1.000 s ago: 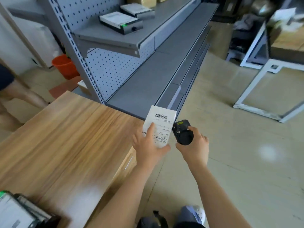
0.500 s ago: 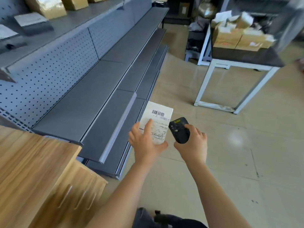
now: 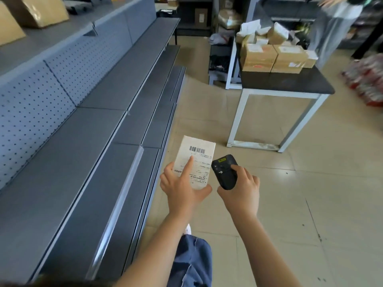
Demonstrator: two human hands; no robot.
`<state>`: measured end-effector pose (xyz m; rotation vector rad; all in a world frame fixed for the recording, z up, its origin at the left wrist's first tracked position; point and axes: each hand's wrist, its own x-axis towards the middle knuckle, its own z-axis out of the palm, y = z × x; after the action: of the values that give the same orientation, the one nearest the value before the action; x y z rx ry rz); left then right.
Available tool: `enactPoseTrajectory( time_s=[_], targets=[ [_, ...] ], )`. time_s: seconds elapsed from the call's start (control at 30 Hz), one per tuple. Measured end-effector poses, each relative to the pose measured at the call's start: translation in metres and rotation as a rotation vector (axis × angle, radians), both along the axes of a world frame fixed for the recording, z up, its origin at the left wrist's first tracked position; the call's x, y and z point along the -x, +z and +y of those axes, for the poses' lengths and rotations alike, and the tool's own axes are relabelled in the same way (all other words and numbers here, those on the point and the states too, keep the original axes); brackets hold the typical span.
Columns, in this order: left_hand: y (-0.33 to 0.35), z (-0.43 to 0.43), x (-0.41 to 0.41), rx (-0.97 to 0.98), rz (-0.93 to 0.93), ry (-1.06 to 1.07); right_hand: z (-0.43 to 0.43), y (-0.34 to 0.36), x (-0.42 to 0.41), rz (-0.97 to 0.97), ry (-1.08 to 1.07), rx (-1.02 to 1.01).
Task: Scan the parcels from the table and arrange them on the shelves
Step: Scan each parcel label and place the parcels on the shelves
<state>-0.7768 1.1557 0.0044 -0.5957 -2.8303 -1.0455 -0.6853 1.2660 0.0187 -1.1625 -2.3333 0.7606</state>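
The left grip [image 3: 182,188] is closed around a small white parcel [image 3: 198,157]. The thumb and the other fingers pinch its sides. One finger lies straight on the label, just under the black bar code. The parcel is up in the air with its label facing up. It is over the floor [image 3: 279,204], just right of the low gray shelves [image 3: 99,154].

The right grip [image 3: 243,192] is closed around a black scanner [image 3: 224,172], with the thumb on top of it. The scanner is just beside the parcel on the right, almost touching it. Its front end points far away, not at the bar code.

I think this is the scan step for this one parcel. I cannot tell if it is scanned. If it is not, the next move calls for turning the scanner so its front looks at the bar code. The straight finger should stay off the black lines. After that, the parcel needs a flat spot on a shelf, and the gray shelves on the left are close by.

Farther off on the right stands a dark worktop [image 3: 290,83] with white legs. Brown boxes [image 3: 259,56] are piled on its far end, so more parcels seem to be waiting. Big boxes [image 3: 41,11] sit on the top shelf at the far left.
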Motion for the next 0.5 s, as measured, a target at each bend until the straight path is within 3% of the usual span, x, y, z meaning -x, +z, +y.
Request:
enactPoseTrajectory(
  time_s=[0.3,0.5],
  targets=[
    [0.035,0.119,0.195,-0.109,0.019,-0.02,0.115,0.038,0.19,0.087,-0.064,-0.036],
    [0.037,0.167,0.275,-0.09,-0.054,-0.004,0.164,0.037,0.271,0.103,-0.059,-0.036]
  ],
)
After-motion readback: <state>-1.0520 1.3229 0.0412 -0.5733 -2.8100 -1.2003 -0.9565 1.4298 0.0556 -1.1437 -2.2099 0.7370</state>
